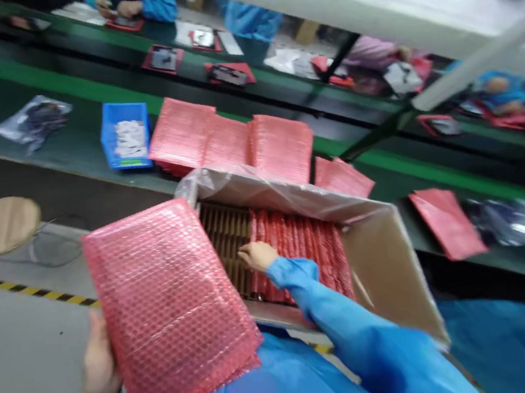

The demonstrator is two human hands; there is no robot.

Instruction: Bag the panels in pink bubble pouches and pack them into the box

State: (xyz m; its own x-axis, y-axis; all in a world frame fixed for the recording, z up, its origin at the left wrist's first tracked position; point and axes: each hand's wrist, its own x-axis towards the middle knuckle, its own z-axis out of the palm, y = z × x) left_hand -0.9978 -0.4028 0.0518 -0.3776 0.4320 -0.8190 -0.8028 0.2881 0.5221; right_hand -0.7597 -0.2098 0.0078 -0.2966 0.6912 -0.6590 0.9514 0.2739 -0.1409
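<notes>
My left hand (98,357) grips a stack of pink-red bubble-wrap bags (171,314) by its left edge, tilted up in front of my body. Most of its fingers are behind the stack. Inside a cardboard box (386,263) lined with clear plastic, my right hand (259,255) reaches down with curled fingers. It is where the standing row of red bubble-wrap bags (307,249) meets the slotted cardboard divider (222,230). Whatever is between those fingers, if anything, I cannot make out.
Behind the box, stacks of bubble-wrap bags (279,146) and a blue bin (126,132) of small white pieces lie on the green workbench (75,87). A plastic bag (33,122) of dark parts lies further left. A round wooden stool (2,225) stands at left. Co-workers in blue sleeves sit across.
</notes>
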